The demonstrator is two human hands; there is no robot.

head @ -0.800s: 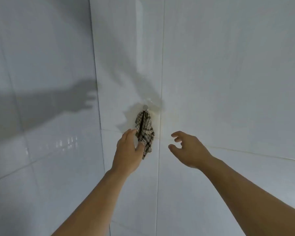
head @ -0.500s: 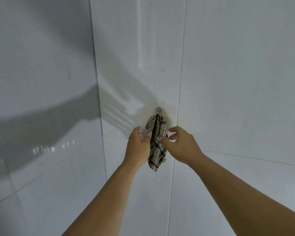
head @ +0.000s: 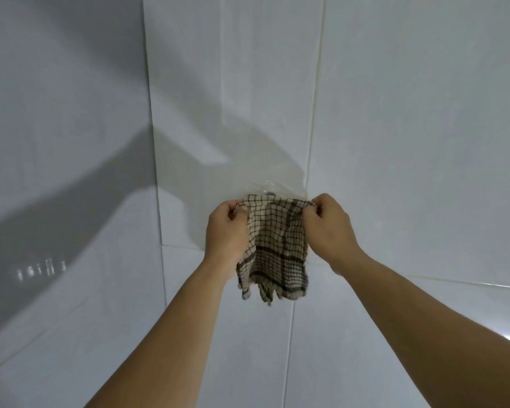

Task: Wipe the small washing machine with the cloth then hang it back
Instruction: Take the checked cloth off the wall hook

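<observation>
A beige cloth [head: 277, 248] with a dark check pattern hangs spread out in front of the white tiled wall. My left hand [head: 227, 231] grips its upper left corner and my right hand [head: 329, 228] grips its upper right corner, holding the top edge stretched between them. A small metal hook [head: 271, 194] on the wall peeks out just above the cloth's top edge. Whether the cloth still hangs on the hook I cannot tell. The washing machine is out of view.
White glossy wall tiles [head: 409, 113] fill the view, meeting in a corner [head: 152, 142] at the left. Shadows of my arms fall across the left wall.
Both hands closed on the cloth and pulled its top corners apart, spreading it from a bunched hanging strip into an open sheet. The view moved closer to the wall.
</observation>
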